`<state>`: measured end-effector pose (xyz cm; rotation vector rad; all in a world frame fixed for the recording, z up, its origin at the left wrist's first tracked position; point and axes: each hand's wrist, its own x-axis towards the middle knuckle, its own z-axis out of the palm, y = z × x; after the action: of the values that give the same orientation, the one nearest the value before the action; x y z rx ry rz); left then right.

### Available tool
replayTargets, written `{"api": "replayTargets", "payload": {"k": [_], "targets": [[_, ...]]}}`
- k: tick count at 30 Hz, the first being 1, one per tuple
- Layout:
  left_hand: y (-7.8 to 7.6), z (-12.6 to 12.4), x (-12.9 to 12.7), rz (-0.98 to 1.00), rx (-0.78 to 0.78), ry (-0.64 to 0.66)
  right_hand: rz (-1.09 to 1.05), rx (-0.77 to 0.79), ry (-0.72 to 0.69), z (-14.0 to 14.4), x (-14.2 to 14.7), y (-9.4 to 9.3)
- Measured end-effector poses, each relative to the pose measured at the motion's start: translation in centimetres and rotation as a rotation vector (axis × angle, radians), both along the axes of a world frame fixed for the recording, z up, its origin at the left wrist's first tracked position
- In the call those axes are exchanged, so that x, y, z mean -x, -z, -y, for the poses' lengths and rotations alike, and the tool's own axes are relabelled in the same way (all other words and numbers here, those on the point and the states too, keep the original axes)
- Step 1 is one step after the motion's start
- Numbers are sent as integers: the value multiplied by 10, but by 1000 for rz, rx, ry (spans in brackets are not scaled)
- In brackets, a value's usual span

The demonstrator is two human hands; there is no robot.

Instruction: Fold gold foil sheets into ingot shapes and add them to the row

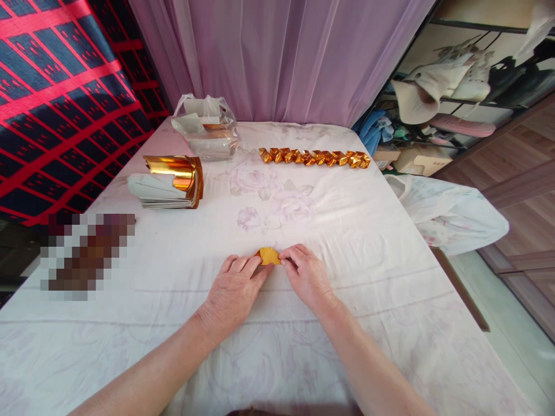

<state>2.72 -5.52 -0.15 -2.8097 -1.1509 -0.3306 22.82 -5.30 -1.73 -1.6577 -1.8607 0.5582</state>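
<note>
A small piece of folded gold paper (270, 256) lies on the tablecloth near the middle of the table. The fingers of my left hand (232, 289) press on its left end, with the thumb along the near edge. At the right end, my right hand (307, 276) pinches the paper between thumb and fingertips. Farther back, a row of folded gold foil pieces (314, 158) runs from the middle toward the right. To the left stands a bent stack of foil paper sheets (171, 193), gold on one face and pale on the other.
A clear plastic bag (208, 138) with paper in it sits at the back left of the table (368, 346). A blurred-out object (89, 257) lies at the left edge. Purple curtain (269, 63) hangs behind. Shelves with shoes (472, 78) and a white bag (459, 214) are on the right.
</note>
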Motion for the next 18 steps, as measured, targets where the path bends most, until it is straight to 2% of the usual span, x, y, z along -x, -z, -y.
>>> {"api": "replayTargets", "payload": {"k": [7,12,18], "targets": [[-6,-2,0,-15,-17,5,30,-45,-3,1,1,1],[0,2,11,-9,-54,35,17,-36,-2,0,1,2],[3,6,21,2,-61,2,16,-37,1,0,0,3]]}}
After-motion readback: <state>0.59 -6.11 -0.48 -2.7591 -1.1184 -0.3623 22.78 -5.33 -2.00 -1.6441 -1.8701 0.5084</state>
